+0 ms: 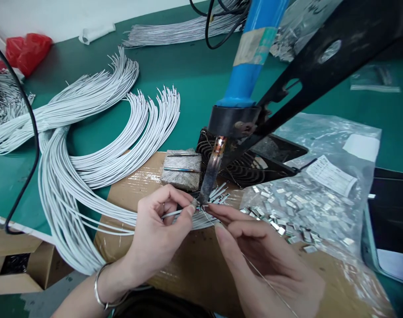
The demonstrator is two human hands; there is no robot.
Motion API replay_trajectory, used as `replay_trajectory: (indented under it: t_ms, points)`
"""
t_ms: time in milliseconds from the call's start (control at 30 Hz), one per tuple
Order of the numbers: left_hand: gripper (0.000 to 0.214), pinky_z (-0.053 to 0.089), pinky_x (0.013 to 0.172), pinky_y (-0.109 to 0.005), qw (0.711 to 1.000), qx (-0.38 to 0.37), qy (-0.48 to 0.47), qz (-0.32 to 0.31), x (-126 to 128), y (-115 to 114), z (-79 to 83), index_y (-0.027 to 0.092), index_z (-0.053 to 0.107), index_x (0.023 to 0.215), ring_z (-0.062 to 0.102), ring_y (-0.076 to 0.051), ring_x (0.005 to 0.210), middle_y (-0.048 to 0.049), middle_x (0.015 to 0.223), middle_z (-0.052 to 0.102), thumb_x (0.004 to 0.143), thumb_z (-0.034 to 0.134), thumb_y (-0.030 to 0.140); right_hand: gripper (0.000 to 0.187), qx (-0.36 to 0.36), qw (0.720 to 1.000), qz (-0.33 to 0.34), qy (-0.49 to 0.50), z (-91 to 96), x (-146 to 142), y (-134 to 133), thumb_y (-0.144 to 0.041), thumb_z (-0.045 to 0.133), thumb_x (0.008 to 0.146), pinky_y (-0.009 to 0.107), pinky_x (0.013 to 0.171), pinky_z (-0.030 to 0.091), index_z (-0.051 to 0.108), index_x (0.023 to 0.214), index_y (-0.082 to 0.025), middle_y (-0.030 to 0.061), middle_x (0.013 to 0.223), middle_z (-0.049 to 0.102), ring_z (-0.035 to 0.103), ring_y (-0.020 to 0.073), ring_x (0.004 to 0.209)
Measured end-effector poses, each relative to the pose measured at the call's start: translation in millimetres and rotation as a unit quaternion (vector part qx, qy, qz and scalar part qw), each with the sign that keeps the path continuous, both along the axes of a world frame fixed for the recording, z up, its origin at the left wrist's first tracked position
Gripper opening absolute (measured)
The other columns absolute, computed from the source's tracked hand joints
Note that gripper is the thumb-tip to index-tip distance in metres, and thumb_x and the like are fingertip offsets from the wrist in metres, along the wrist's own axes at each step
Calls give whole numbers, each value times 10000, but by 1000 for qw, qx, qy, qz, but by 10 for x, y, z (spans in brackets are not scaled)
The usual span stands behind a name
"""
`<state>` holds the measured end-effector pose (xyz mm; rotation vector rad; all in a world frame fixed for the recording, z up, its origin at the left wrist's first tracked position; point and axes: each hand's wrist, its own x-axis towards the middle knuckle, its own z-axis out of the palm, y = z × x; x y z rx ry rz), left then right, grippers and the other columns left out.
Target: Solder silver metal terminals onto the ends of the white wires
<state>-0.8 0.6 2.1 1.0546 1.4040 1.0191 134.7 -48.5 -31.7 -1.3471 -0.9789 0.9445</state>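
At the far left, a red plastic bag lay on a green bench mat, near a heap of silvery parts too blurred to identify and a black cable curving down across the view. Below it stood an open cardboard box. Long bundles of white cables fanned across the mat and over a cardboard sheet, their stripped ends splayed. The left hand, with a metal bangle on its wrist, was closed in a tight pinch, thumb and forefinger holding one white cable near its end, just beside the soldering iron's tip. The iron, with its blue handle, angled down from a black stand above a block bearing two slim metal tools and a black fan grille. The right hand was also pinched nearly shut, gripping a thin silver wire that ran from its fingertips toward the cable end, close to a small pile of metal tabs. Further right, a clear plastic bag held many more metal tabs and a printed label.
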Motion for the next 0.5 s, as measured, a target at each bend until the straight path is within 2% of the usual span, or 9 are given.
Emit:
replay_trajectory:
  t_ms: [133,367,500]
  points:
    - [130,299,463,-197,1000,-1,1,1,5,2,-5,160,630,691,399,-60,512,-58,812,745,765,734,183,156,4,1000,-9,-8,-8,12,-9,-210,788,922,110,904,603,709,790,-237,25,1086,851,824,113,963]
    - [132,281,460,-211,1000,-7,4,-6,4,-5,-1,160,635,688,381,-58,505,-63,821,742,761,742,189,146,11,1000,-21,-6,0,-11,-3,-218,801,914,101,885,606,728,789,-239,13,1070,849,825,100,917]
    - [131,268,458,-216,1000,-3,2,-5,2,-9,1,162,639,691,377,-59,504,-67,827,748,763,745,187,140,11,999,-30,2,14,-31,5,-226,816,900,140,854,635,743,781,-236,34,1054,850,827,130,894]
